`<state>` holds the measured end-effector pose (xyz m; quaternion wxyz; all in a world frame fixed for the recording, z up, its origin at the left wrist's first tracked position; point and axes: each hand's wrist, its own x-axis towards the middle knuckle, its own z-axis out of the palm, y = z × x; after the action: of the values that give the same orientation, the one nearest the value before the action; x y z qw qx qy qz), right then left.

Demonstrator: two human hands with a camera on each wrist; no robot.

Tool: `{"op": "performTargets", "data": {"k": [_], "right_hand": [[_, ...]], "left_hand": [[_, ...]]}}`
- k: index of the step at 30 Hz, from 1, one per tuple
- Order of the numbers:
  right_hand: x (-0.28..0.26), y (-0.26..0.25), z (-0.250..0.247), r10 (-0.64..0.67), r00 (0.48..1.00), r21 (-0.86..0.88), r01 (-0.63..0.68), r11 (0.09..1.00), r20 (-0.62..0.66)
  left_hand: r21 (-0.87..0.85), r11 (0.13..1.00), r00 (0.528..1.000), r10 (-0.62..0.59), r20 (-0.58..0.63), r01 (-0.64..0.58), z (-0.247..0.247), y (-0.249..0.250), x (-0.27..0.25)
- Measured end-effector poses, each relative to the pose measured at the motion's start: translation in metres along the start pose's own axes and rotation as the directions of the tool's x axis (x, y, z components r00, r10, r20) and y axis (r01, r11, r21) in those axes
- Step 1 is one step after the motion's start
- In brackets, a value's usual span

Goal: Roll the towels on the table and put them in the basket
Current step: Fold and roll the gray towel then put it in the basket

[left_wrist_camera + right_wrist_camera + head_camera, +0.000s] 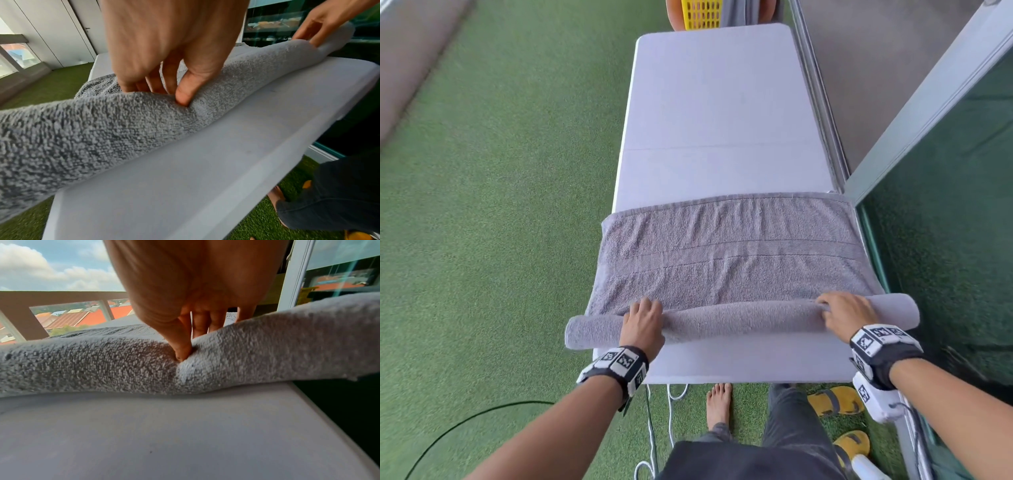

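Table (709,102) — long and white — is stood on green turf (500,205), and a grey towel (726,253) is spread across its near half, the near edge wound into a roll (739,320) overhanging both sides. The roll is pinched between curled fingers and thumb by the left hand (642,323) and the right hand (847,313). A yellow basket (702,13) is seen beyond the far end. Black-and-white square-patterned markers — no legible writing — are carried on both wristbands (619,365).

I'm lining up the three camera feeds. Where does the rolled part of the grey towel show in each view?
Head: rolled part of the grey towel crosses the lower middle.
Left wrist: runs from lower left to upper right.
Right wrist: spans the middle.
Shared landmark: the white table, under it in all three.
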<state>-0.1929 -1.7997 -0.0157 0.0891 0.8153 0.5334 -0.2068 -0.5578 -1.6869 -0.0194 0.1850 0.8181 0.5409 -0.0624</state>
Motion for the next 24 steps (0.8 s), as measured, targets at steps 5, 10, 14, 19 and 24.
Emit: {"op": "performTargets", "data": {"k": [5, 10, 14, 19, 24], "right_hand": [[0.0, -0.009, 0.007, -0.087, 0.986, 0.023, 0.091, 0.996, -0.146], [-0.031, -0.005, 0.028, -0.142, 0.956, 0.008, 0.149, 0.989, -0.257], [-0.035, 0.0, 0.038, -0.159, 0.962, -0.015, 0.16, 0.987, -0.223], [-0.019, -0.005, 0.021, -0.149, 0.965, -0.005, 0.151, 0.988, -0.214], [-0.048, 0.004, 0.034, -0.167, 0.97, -0.068, 0.158, 0.985, -0.174]], "left_hand": [[0.006, 1.0, 0.999, 0.014, -0.029, -0.013, 0.008, 0.007, 0.0], [-0.027, 0.999, 0.994, 0.035, -0.1, -0.037, 0.026, 0.008, -0.037], [0.056, 0.996, 0.993, 0.073, -0.095, -0.068, 0.029, 0.004, -0.038], [-0.005, 0.999, 0.997, 0.053, -0.056, -0.053, 0.008, 0.01, -0.011], [-0.009, 0.995, 0.994, 0.094, -0.05, -0.095, 0.019, 0.003, -0.036]]}}
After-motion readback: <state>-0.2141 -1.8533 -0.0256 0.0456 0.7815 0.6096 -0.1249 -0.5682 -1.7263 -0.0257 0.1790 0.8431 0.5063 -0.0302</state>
